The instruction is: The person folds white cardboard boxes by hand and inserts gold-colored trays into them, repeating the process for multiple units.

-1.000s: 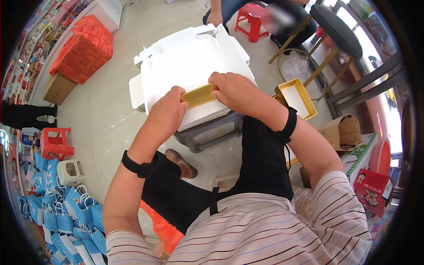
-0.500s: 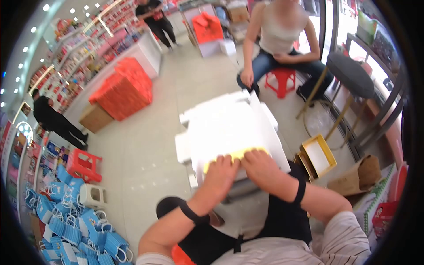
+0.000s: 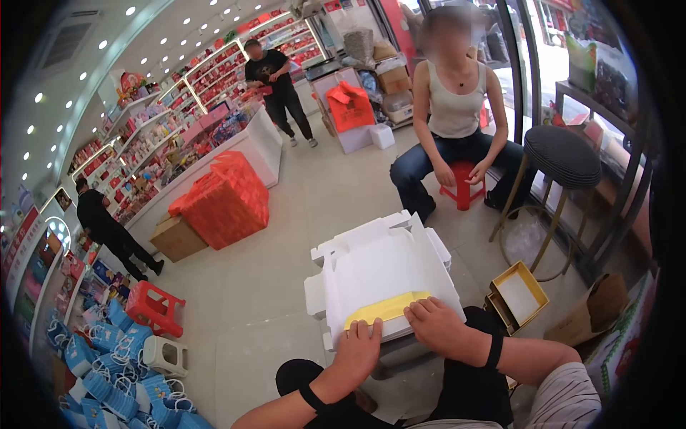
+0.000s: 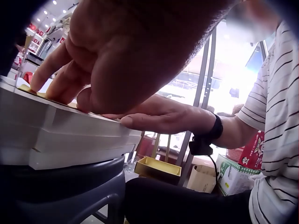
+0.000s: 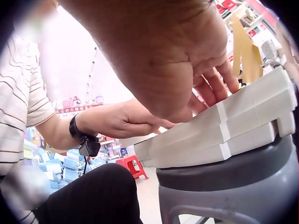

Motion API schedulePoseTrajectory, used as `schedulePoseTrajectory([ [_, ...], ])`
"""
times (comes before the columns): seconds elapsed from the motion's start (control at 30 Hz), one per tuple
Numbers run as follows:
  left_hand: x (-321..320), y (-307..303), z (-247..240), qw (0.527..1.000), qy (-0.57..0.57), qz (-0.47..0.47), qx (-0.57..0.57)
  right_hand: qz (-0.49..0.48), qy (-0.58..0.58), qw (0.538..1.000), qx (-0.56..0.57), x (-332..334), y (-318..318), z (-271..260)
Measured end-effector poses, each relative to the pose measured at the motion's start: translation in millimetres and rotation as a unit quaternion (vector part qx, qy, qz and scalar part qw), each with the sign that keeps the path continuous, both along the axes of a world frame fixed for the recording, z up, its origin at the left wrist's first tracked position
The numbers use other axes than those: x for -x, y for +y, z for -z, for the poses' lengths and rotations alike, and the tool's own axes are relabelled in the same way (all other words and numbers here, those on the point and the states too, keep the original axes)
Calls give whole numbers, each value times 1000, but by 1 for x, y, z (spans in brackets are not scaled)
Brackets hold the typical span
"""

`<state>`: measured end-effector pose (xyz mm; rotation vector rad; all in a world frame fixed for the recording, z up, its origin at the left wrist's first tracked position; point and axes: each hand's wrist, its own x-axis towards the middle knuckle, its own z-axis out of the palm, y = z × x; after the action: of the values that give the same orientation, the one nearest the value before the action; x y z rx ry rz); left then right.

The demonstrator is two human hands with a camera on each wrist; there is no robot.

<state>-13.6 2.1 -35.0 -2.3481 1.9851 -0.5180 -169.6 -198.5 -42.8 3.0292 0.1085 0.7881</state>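
A gold-yellow folded card strip lies along the near edge of a stack of flat white cardboard. That stack sits on a dark grey plastic stool. My left hand presses its fingertips on the near left part of the strip. At the strip's right end, my right hand rests with fingers extended on the card. In the right wrist view a gold flap stands up beyond the right fingertips. The palms are raised above the stack's edge.
To the right on the floor is an open gold box, near a brown paper bag and a black-topped stool. A person sits opposite on a red stool. Blue bags pile up at left beside red and white stools.
The head view has tilted up, bringing more of the shop into sight. My hands lowered the gold card onto the white stack, came close together, then spread apart along it.
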Motion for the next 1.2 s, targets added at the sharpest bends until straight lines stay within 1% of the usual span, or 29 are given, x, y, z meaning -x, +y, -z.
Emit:
schedulePoseTrajectory([
  [0.1,-5,-1,-3,999,30,3,-11,26,-27,999,-14,-3,6,7],
  [0.13,-2,-2,-9,999,37,14,-12,28,-14,999,-20,-5,10,5],
  [0.17,3,-6,-18,999,20,-3,-45,41,3,999,-27,-6,14,2],
  [0.2,9,-14,-21,997,5,-13,-75,49,-3,998,-29,-6,17,2],
  [0.23,10,-19,-12,997,17,13,-70,59,23,998,-29,-9,21,1],
  [0.27,9,-17,-2,998,-25,-3,-59,78,33,996,-23,-7,18,3],
  [0.3,6,-16,5,996,-72,-25,-50,73,22,997,-16,-8,17,6],
  [0.33,6,-15,3,996,-68,-21,-52,61,11,998,-12,-8,20,9],
  [0.37,4,-12,-2,998,-47,-4,-42,76,27,997,8,-2,18,6],
  [0.5,-2,1,-9,1000,9,4,-29,51,61,997,-22,3,11,0],
  [0.53,-3,6,-7,999,8,-7,-30,40,61,997,-22,4,11,-1],
  [0.6,-3,12,-2,1000,-14,-1,-2,58,44,997,-3,8,12,-2],
  [0.67,-2,13,-2,1000,-9,-10,-5,50,48,997,-20,14,14,-9],
  [0.73,-2,9,-3,1000,-8,-15,-4,80,41,996,-4,15,12,-9],
  [0.83,1,6,0,1000,-20,-13,12,79,44,995,-42,11,10,-4],
  [0.97,-4,3,3,999,5,-15,34,71,30,993,-88,15,8,-5],
  [1.0,-5,4,2,999,20,-9,46,66,26,994,-85,22,9,-9],
  [1.07,-9,7,4,997,32,-9,70,54,7,990,-130,46,14,-22],
  [1.1,-11,8,6,995,52,-4,88,52,7,991,-125,60,16,-25],
  [1.13,-12,10,7,994,55,-5,91,52,19,989,-139,78,19,-27],
  [1.2,-11,11,8,988,72,8,136,59,41,985,-157,109,19,-20],
])
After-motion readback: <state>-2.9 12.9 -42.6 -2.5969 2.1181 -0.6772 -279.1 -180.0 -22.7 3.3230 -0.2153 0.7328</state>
